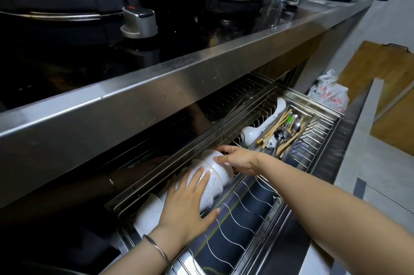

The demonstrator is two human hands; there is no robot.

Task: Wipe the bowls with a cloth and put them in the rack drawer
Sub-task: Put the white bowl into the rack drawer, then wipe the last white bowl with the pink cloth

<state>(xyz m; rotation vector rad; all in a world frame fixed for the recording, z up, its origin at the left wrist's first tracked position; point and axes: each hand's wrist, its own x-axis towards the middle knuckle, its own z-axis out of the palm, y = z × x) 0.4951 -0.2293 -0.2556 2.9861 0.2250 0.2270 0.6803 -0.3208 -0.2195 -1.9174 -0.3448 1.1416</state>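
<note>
A row of white bowls with gold specks (216, 176) lies on its side in the wire rack drawer (253, 212), pulled out under the steel counter. My left hand (187, 204) lies over the near bowls, fingers spread and straight against them. My right hand (237, 159) grips the far end bowl at its rim, fingers curled over it. More white crockery (147, 212) sits at the drawer's left end. No cloth is in view.
A cutlery basket (284, 133) with chopsticks and spoons sits at the drawer's right end, beside white ladles (257, 130). The steel counter edge (179, 81) overhangs the drawer. On the floor at right are a plastic bag (329, 93) and wooden boards (385, 66).
</note>
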